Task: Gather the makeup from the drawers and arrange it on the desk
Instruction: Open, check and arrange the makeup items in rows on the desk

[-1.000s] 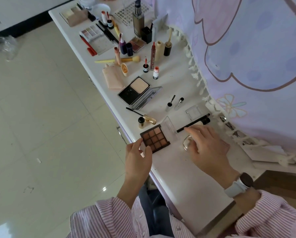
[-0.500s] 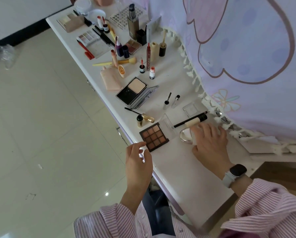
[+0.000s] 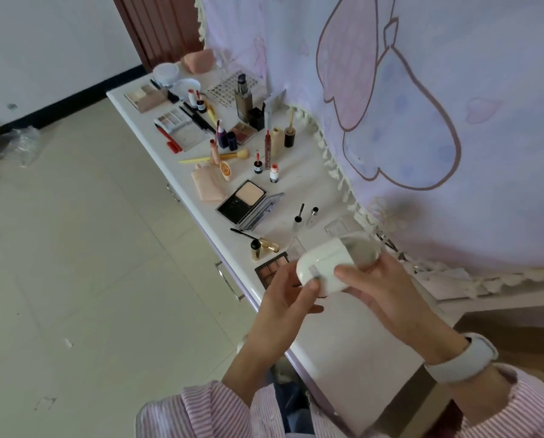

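Head view, left to right: left hand [image 3: 288, 298] pinches the front end of the white compact [image 3: 326, 268]; right hand [image 3: 387, 287] wraps its far side, both grips closed on it. Compact is held above the table [image 3: 353, 336] near its front edge, just over the brown palette [image 3: 269, 268]. Its hinged lid tilts up toward the cloth backdrop [image 3: 422, 121]. Bare table lies directly below, so I'd judge either hand can set it down.
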Demonstrator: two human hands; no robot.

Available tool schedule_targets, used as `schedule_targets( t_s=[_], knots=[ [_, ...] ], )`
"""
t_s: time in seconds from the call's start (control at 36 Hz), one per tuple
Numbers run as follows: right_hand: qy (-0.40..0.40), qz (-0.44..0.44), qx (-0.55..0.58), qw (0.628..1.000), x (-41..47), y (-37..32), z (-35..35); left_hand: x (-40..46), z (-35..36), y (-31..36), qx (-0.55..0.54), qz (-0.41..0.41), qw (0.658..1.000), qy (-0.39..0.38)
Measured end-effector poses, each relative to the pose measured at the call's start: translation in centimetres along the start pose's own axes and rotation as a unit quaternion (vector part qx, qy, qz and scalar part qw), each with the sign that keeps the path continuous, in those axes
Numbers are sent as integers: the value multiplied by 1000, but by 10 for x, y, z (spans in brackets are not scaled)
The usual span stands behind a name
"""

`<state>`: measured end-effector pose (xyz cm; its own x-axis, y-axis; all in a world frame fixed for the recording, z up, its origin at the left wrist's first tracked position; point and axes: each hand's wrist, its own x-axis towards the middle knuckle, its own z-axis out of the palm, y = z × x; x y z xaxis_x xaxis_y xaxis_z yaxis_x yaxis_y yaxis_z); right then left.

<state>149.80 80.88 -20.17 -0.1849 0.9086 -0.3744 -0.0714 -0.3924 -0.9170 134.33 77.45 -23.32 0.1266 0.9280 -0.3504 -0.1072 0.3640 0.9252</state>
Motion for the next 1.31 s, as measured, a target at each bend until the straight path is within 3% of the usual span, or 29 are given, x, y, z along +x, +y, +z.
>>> schedule_targets(
  t_s=[0.06, 0.14, 0.28, 0.64, 0.89, 0.94, 1.0, 1.06, 1.14, 1.25, 1.31],
  knots=[
    [9, -22, -107, 994, -2, -9, 5, -2, -1, 14, -36, 17, 999, 15],
    [48, -62, -237, 968, -2, -23, 6, 1, -11, 24, 19, 56, 998, 16],
    [3, -123, -323, 939, 3, -42, 6, 0, -27, 43, 38, 82, 996, 1],
    [-21, -262, -340, 903, 15, -82, 16, 9, -30, 97, -23, 40, 999, 15],
    [-35, -352, -378, 856, 45, -95, 19, 41, -43, 119, -138, -96, 985, -25],
    [-67, -327, -330, 883, 51, -105, 21, 52, -54, 125, -143, -85, 986, -18],
    [-68, -222, -246, 941, 57, -120, 28, 64, -65, 130, -106, -45, 993, -15],
    [-27, -101, -196, 975, 66, -130, 40, 74, -74, 135, -52, -5, 998, -20],
    [20, -36, -239, 970, 84, -138, 55, 88, -83, 144, 16, 44, 999, -23],
    [-12, -109, -305, 946, 99, -138, 57, 108, -95, 152, 1, 29, 998, -47],
    [-44, -115, -281, 952, 103, -138, 55, 116, -101, 152, -39, -7, 997, -71]
  ],
)
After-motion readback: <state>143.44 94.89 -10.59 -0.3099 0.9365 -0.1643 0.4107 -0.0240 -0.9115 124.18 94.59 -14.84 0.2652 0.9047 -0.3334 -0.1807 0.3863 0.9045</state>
